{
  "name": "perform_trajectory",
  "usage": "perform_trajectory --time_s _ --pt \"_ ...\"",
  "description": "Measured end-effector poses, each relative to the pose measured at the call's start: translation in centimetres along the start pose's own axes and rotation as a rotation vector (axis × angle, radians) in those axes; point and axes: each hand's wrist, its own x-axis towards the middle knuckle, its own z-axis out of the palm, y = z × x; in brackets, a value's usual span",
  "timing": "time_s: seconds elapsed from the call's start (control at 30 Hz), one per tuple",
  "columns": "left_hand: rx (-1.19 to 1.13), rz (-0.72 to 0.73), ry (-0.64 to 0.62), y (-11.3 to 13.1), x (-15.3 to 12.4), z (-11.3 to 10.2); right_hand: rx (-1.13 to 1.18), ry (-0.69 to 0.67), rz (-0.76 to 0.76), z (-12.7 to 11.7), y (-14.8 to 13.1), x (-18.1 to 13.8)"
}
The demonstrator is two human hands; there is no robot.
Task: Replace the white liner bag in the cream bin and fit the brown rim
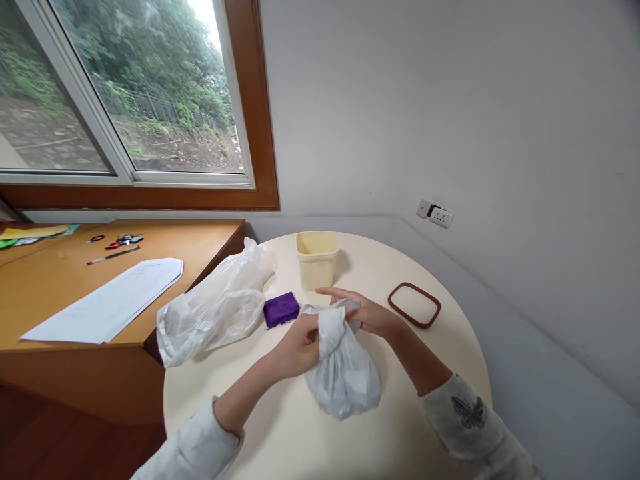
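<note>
Both my hands are at the gathered neck of a white plastic bag (345, 383), whose rounded body bulges out below them over the round cream table (280, 437). My left hand (297, 347) is closed on the left side of the twisted neck. On the far right side, my right hand (369, 313) grips the bag's upper edge, its index finger stretched out to the left. Folds of plastic hide some fingertips. What the bag contains, if anything, cannot be seen. A folded purple cloth (281, 310) lies just left of the bag.
Behind my hands stands a small cream bin (317, 270). A brown rounded-rectangular ring (426, 325) lies at the right. Another crumpled white plastic bag (215, 313) spans the table's left edge. Papers (110, 303), a pen (113, 255) and small items rest on the wooden desk (210, 233).
</note>
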Motion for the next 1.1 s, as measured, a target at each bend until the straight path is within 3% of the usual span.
perform_trajectory --time_s 0.13,0.23,0.4,0.53,0.87,1.03,1.1 --pt "0.065 0.060 -0.125 0.8 -0.1 -0.1 -0.319 -0.437 0.126 -1.3 -0.1 1.4" --pt "0.049 0.081 -0.166 1.0 -0.3 -0.3 -0.504 -0.533 0.199 -1.9 0.2 2.3" --pt "-0.115 -0.049 -0.069 0.4 -0.9 -0.5 -0.449 -0.358 0.254 -1.7 0.2 1.7" --pt "-0.196 -0.118 0.004 -0.3 -1.0 -0.1 -0.473 -0.307 0.253 -1.1 0.1 0.8" --pt "-0.403 -0.239 0.141 -2.3 -0.4 0.5 -0.540 -0.017 -0.098 1.0 0.5 0.0" --pt "-0.544 -0.268 0.144 -1.9 -0.5 0.5 -0.687 -0.051 0.009 1.1 0.3 -0.3" --pt "-0.589 -0.271 0.149 -1.6 -0.5 0.4 -0.652 -0.071 -0.028 1.0 0.2 -0.3"
